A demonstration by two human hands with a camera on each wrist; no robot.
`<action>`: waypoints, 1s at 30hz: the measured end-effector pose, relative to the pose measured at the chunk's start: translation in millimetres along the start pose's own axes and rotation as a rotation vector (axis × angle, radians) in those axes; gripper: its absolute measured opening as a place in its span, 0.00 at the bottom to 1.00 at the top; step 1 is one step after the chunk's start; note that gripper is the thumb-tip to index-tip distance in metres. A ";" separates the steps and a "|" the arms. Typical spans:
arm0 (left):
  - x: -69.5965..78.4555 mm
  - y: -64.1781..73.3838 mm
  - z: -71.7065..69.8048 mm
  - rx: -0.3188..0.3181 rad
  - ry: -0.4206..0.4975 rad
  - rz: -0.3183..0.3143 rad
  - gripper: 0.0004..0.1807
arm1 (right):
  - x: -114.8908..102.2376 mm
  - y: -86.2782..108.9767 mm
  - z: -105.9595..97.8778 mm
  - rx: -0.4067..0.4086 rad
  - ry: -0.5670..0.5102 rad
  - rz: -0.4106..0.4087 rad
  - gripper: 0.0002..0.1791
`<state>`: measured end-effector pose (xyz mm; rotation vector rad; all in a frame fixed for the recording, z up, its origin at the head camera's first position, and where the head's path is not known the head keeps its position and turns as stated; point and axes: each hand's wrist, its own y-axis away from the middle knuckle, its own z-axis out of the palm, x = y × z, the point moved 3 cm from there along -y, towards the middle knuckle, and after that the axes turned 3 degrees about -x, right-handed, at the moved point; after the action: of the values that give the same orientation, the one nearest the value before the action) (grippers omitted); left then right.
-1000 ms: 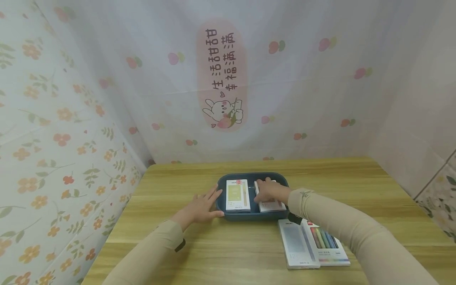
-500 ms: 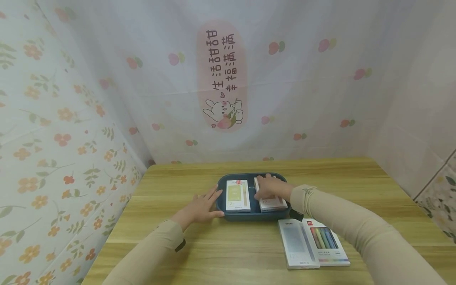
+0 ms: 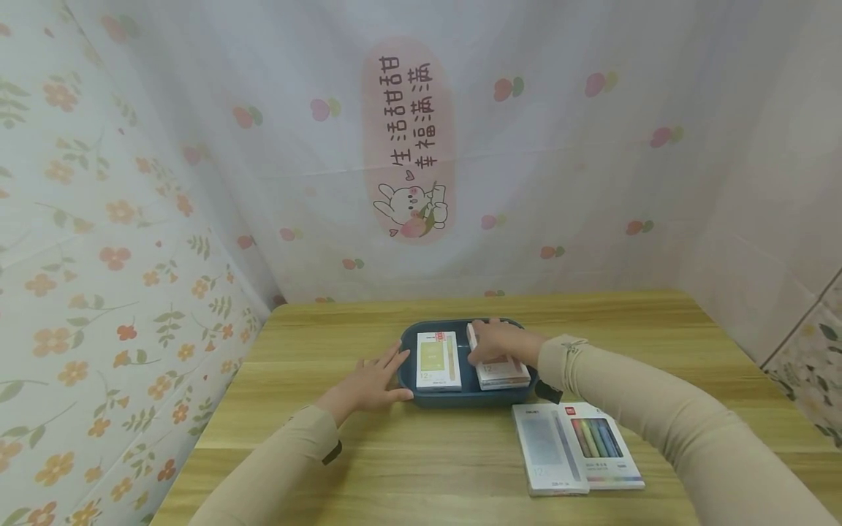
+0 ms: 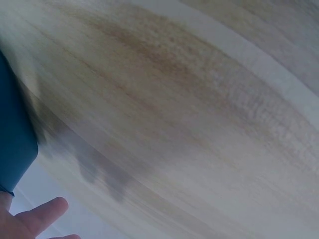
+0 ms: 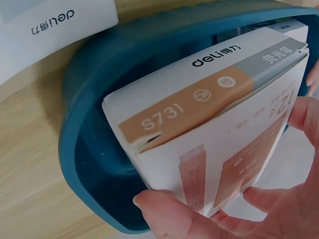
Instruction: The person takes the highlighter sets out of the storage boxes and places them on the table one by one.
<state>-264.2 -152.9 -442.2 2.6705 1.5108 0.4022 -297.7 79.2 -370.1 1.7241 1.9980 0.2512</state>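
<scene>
A dark blue basket (image 3: 434, 400) sits on the wooden table in the head view. My left hand (image 3: 370, 383) rests at its left end, fingers spread against the rim. With thumb and fingers, my right hand (image 3: 501, 342) grips a white-and-orange highlighter box (image 5: 194, 99) in the right half of the basket. This box is tilted in the right wrist view, one end over the basket's cavity. To its left in the basket lies a white-and-green box (image 3: 434, 361). My right hand hides part of the gripped box. The left wrist view catches only some left fingers (image 4: 45, 214).
In front of the basket, to the right, a white-and-grey box (image 3: 549, 449) lies partly over a white box with a window (image 3: 605, 449) showing coloured pens. The table (image 3: 316, 336) meets a printed curtain (image 3: 296, 183) behind.
My right hand has shifted the highlighter box slightly, and more of its front edge shows now. My left hand has stayed at the basket's left end.
</scene>
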 end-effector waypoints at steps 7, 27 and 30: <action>-0.6 -1.0 0.5 -0.005 -0.011 -0.002 0.45 | 1.6 3.4 -7.2 0.024 -0.093 -0.009 0.44; 1.3 0.7 -1.5 0.015 -0.033 0.006 0.44 | 1.2 21.0 -18.0 0.040 -0.097 -0.018 0.47; 1.7 0.5 -1.8 0.014 -0.032 0.010 0.44 | -2.1 28.1 -16.3 0.045 -0.066 -0.036 0.47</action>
<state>-263.4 -151.9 -440.0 2.6828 1.4978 0.3488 -280.6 85.3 -343.1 1.6993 1.9996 0.1361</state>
